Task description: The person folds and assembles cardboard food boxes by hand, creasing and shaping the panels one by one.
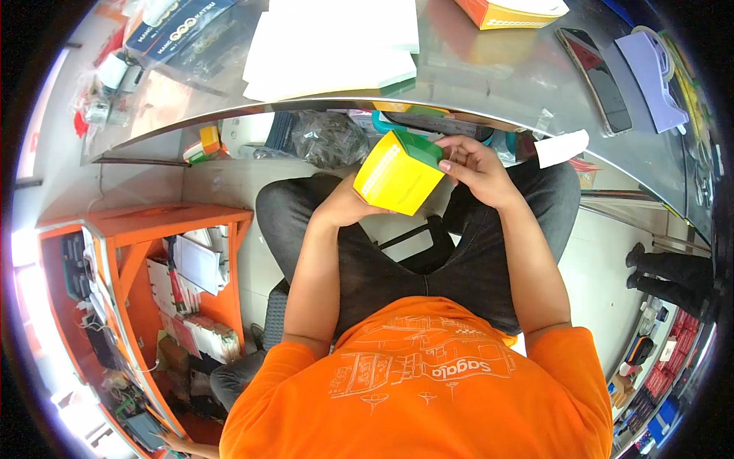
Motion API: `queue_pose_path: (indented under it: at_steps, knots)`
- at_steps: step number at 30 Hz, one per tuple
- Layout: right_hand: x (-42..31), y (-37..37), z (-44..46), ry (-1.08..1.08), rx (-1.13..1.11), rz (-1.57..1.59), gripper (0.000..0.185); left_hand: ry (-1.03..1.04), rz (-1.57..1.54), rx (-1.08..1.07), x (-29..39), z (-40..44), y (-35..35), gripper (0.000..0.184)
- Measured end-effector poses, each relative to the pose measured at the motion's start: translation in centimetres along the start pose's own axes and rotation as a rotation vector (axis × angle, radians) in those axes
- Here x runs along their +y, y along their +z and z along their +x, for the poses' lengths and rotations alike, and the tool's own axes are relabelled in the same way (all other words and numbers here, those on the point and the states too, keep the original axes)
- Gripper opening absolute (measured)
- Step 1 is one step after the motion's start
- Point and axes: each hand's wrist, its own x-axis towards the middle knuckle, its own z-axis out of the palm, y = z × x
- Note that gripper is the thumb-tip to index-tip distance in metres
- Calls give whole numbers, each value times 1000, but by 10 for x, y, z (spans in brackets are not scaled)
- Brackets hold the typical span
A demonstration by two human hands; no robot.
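A yellow paper food box [409, 176] with a green flap is held tilted above my lap, just in front of the table edge. Wrapped around its lower left side is my left hand [345, 200], its fingers mostly hidden behind the box. My right hand [475, 170] pinches the green side at the upper right, thumb and fingers closed on the edge. On the table ahead lies a stack of white paper sheets [332, 50]. Another box, orange and yellow [514, 11], sits at the far edge of the view.
A phone [596, 80] and a purple tape dispenser [650, 80] are on the metal table [489, 73] at right. A white paper strip [562, 148] hangs at its edge. Plastic bags [329, 138] fill the shelf below. An orange cabinet [145, 218] stands left. Another person's legs [673, 275] show at right.
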Motion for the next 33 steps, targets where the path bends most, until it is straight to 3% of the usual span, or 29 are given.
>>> queue_pose_path:
  at_steps: [2,5,6,9,10,13,17,20,23,33]
  knots:
    - [5,6,2,-29,61,-16,39,-56,248,0,-1,3,-12,44]
    - [9,6,1,4,118,-286,40,-65,268,357,-53,15,-46,31]
    - [9,6,0,28,130,-416,40,94,126,549,-59,18,-44,25]
    - [9,17,-1,-20,49,-718,45,97,-35,417,-17,21,-27,28]
    - [9,23,-2,15,6,-727,54,73,-53,280,-12,20,-15,31]
    - [17,31,0,-29,-78,-570,55,35,155,41,-19,20,2,27]
    - [24,38,2,-170,108,-371,37,17,148,118,-10,18,-4,21]
    - [22,39,4,-127,187,-700,24,34,89,130,-9,16,-2,18]
    - [24,45,5,-116,228,-791,19,40,63,109,-11,17,4,15]
    - [34,52,6,-10,314,-658,18,21,128,83,-9,17,3,15]
